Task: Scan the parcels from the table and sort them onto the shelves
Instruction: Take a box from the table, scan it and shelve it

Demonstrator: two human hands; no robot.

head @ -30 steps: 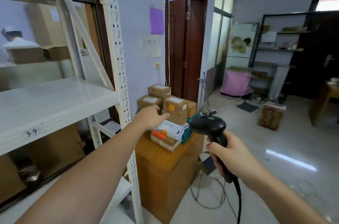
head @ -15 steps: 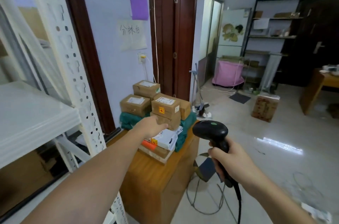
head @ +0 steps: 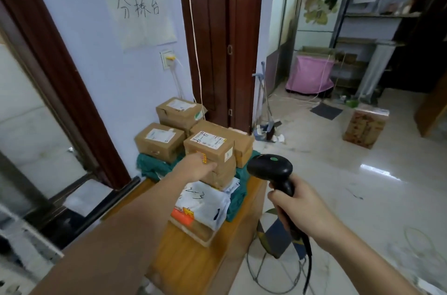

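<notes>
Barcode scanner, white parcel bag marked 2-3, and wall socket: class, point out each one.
barcode scanner (head: 269, 166), head view, on its black head.
white parcel bag (head: 204, 205), head view, on its top face.
wall socket (head: 167, 59), head view, on its plate.

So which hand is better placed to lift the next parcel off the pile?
Left. The left hand already touches the front cardboard box topping the stack, while the right hand grips the scanner, held off to the side.
</notes>
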